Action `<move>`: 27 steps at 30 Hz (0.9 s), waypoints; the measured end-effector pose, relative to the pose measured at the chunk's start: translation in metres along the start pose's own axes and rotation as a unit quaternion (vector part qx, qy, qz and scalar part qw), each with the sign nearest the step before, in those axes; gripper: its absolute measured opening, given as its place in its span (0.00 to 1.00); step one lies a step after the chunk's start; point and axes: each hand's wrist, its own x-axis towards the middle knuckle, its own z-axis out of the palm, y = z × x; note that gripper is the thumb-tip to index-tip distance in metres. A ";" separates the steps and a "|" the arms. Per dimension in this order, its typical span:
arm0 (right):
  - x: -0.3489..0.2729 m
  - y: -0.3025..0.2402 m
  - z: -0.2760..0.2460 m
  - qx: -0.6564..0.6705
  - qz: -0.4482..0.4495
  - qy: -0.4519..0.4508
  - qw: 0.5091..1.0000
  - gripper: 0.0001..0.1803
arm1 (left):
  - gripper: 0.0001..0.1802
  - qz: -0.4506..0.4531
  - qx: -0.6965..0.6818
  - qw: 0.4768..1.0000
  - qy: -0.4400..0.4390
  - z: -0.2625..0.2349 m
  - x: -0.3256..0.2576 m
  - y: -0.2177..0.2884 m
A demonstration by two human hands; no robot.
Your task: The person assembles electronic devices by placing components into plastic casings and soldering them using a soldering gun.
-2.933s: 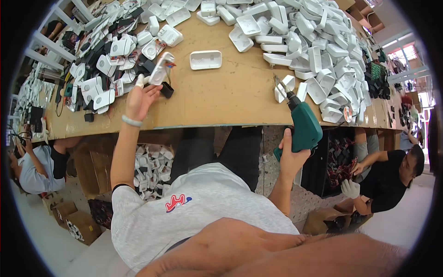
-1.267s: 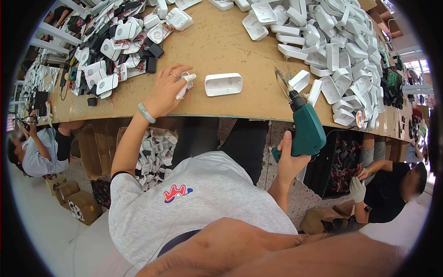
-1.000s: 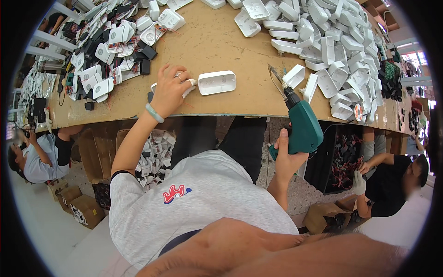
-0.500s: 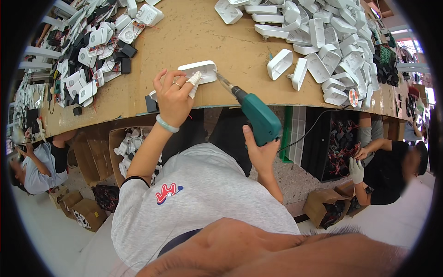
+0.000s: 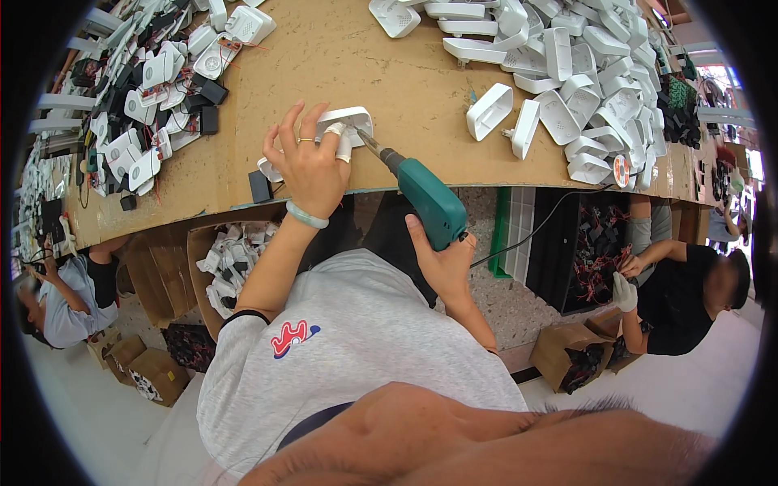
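A white plastic housing (image 5: 353,114), a shallow tray-like shell, rests tilted near the table's front edge. My left hand (image 5: 313,172) steadies it with a white-taped finger at its inside, while the other fingers are raised and spread. A green pistol-shaped electric screwdriver (image 5: 429,200) is gripped in my right hand (image 5: 446,269). Its long metal bit points up and left into the housing; the very tip is hard to make out. Beside my left wrist lie a small black box (image 5: 259,186) and a white round-edged part (image 5: 269,169), partly covered by the hand.
Many white housings (image 5: 559,117) are heaped at the right. Wired white and black units (image 5: 142,121) pile up at the left of the cardboard-covered table (image 5: 324,49). A power cord (image 5: 543,227) trails right. Co-workers sit at both sides, one wearing a white glove (image 5: 625,292).
The screwdriver and my right hand have moved left, its bit now further inside the housing. My left hand and the housing have shifted slightly left, uncovering more of the black box.
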 end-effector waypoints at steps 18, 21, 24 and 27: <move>0.009 -0.001 0.005 -0.025 0.014 -0.015 0.999 0.14 | 0.06 -0.012 0.015 0.999 -0.026 0.003 0.001 0.004; 0.011 -0.004 0.003 -0.047 0.007 -0.024 0.999 0.14 | 0.06 -0.013 0.018 0.999 -0.034 0.003 0.001 0.004; 0.013 -0.006 0.003 -0.046 -0.006 -0.022 0.999 0.14 | 0.06 -0.014 0.023 0.999 -0.038 0.003 0.000 0.004; 0.014 -0.007 0.001 -0.062 0.012 -0.034 0.997 0.14 | 0.05 -0.012 0.026 0.999 -0.036 0.004 0.001 0.005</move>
